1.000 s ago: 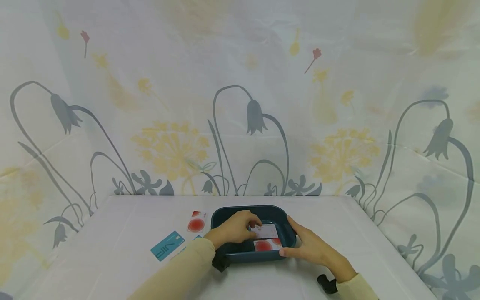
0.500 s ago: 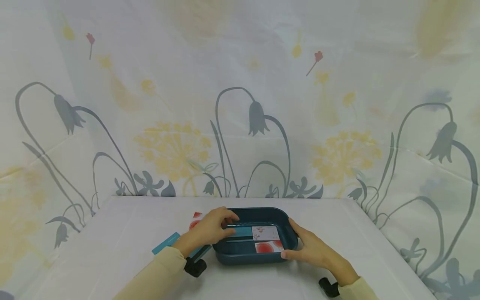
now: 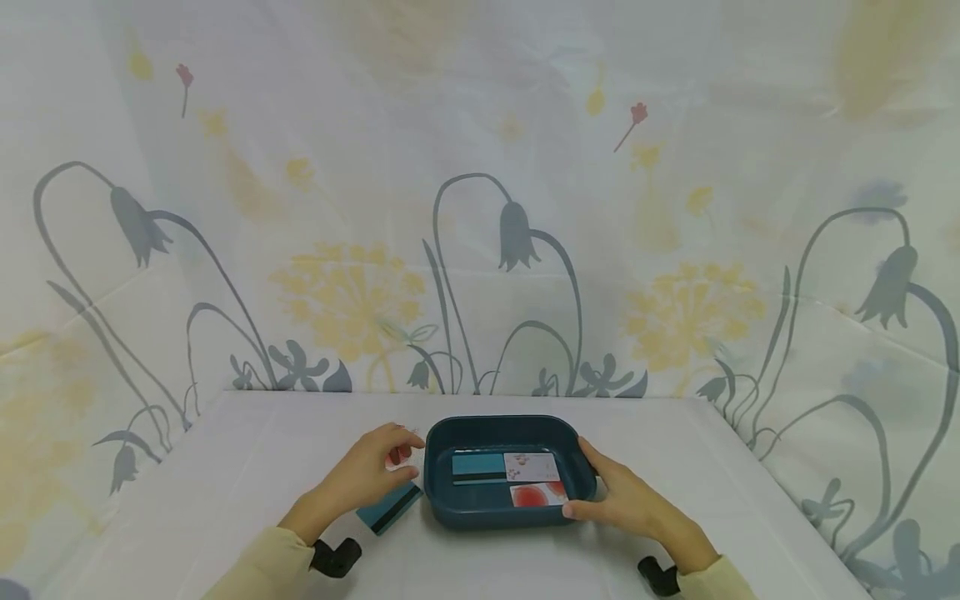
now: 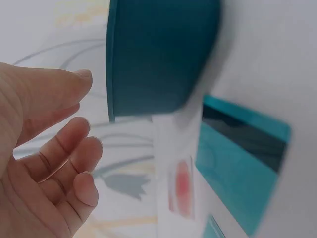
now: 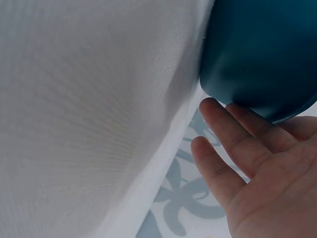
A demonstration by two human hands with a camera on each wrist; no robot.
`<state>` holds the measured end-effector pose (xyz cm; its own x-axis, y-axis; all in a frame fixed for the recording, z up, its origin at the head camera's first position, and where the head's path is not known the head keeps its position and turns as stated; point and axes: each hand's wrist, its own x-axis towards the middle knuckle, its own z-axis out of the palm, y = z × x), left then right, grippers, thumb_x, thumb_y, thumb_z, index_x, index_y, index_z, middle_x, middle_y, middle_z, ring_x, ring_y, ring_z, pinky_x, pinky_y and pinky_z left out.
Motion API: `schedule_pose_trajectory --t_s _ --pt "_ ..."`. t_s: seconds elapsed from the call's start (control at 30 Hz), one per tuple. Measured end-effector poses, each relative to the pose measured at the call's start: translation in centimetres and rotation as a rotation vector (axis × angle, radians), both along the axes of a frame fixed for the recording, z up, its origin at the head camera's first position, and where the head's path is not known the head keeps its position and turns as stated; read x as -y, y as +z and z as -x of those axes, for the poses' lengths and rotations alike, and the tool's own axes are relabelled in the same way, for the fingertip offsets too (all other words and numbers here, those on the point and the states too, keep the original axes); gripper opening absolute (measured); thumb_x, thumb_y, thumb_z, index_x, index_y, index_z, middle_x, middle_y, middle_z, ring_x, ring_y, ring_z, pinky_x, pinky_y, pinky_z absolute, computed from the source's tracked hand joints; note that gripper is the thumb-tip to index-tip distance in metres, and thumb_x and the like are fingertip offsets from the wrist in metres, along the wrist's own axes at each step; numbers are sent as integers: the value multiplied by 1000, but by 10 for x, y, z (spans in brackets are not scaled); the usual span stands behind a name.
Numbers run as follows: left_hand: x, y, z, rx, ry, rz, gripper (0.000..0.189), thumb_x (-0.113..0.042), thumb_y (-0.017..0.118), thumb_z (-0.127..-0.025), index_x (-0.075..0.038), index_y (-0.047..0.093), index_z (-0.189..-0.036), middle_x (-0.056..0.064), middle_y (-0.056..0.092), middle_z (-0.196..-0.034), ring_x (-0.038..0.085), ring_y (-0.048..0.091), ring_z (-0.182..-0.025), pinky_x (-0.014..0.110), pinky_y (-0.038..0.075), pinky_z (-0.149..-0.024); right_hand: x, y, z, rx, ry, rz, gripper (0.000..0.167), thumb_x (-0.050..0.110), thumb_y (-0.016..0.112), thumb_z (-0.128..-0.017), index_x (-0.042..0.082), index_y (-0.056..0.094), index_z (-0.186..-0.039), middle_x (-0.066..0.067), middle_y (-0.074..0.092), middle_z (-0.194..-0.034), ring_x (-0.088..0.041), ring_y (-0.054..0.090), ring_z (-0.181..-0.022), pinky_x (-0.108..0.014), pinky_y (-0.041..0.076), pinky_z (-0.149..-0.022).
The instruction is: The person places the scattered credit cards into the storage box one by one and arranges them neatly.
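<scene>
A dark teal tray (image 3: 501, 422) sits mid-table. Inside lie a teal card with a dark stripe (image 3: 478, 465), a white card (image 3: 531, 465) and a card with a red spot (image 3: 536, 494). My left hand (image 3: 372, 468) hovers just left of the tray, fingers loosely curled and holding nothing. Its fingertips reach a white card with a red spot (image 3: 397, 455), and a teal striped card (image 3: 390, 507) lies under it. The left wrist view shows this hand (image 4: 47, 163), the tray (image 4: 158, 54) and the striped card (image 4: 242, 163). My right hand (image 3: 622, 500) rests straight-fingered against the tray's right wall (image 5: 262, 49).
The white table (image 3: 247, 467) is bounded by a floral curtain (image 3: 480, 250) at the back and on both sides. Bare cloth lies to the far left and right of the tray. Black wrist mounts (image 3: 335, 557) show near the front edge.
My left hand has come out of the tray and moved left over the cards on the table. A teal striped card now lies in the tray. My right hand stayed on the tray.
</scene>
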<state>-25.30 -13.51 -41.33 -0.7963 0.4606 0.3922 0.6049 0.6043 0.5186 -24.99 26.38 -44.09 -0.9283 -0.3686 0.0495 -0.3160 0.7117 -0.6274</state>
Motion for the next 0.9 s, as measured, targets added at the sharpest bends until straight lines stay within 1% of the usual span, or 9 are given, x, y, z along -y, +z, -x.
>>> schedule_pose_trajectory --t_s 0.1,0.17,0.33,0.53,0.73,0.9 --pt "11 -4 -3 2 16 -4 30 -9 76 -79 -8 66 -107 0 55 -86 14 50 -76 28 45 -69 1 1 -1 -2 -4 -15 105 51 73 -76 0 19 -151 -20 33 -149 -35 33 -135 -59 27 -105" --pt "18 -6 -5 20 30 -6 31 -10 76 -79 -8 67 -108 0 56 -87 14 50 -76 29 45 -69 2 1 -2 -6 -9 -26 105 52 73 -76 0 19 -151 -19 34 -149 -35 33 -135 -59 27 -105" --pt "32 -10 -9 66 88 10 33 -11 76 -79 -7 67 -111 1 55 -86 13 51 -76 27 46 -67 2 2 -2 -19 -19 -27 104 50 73 -76 0 20 -150 -19 37 -147 -34 37 -133 -60 28 -104" --pt "52 -16 -14 73 131 48 31 -10 76 -79 -5 67 -108 0 55 -85 11 51 -75 26 45 -67 1 3 -1 -23 -17 -29 104 50 73 -76 0 20 -150 -19 41 -144 -33 39 -131 -61 29 -103" --pt "68 -21 -20 130 187 87 33 -12 77 -78 -5 66 -108 -2 54 -85 12 48 -75 26 44 -65 1 2 -1 -12 -18 -25 105 50 73 -76 -1 19 -150 -21 37 -146 -35 36 -133 -61 28 -103" --pt "82 -26 -23 181 240 117 37 -15 79 -76 -6 67 -109 -1 54 -86 12 47 -75 26 42 -64 2 3 0 -13 -9 -19 106 51 73 -76 -1 19 -150 -20 37 -147 -34 35 -134 -61 27 -104"
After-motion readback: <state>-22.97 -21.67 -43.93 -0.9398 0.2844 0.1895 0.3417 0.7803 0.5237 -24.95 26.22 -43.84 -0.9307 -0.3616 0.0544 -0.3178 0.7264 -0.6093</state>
